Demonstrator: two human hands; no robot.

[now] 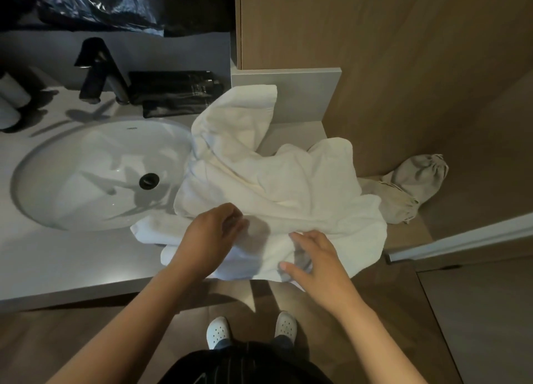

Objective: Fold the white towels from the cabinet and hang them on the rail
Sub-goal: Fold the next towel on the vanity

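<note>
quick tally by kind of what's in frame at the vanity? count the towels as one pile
towel heap: 1 (cannot tell how many towels are in it)
hands: 2, left hand and right hand
white shoes: 2
black faucet: 1
sink: 1
beige drawstring bag: 1
Total: 8

Pale grey desk [72, 256] with an oval white basin [86, 178] sunk in at left; black faucet [98, 69] upright behind the basin; black pouches [173, 95] just beside it by the back wall; crumpled white towels [274, 187] heaped at right, lapping over the basin rim and hanging past the front edge; beige drawstring bag [409, 187] on the wooden ledge [409, 233] just beside the towels.
</note>
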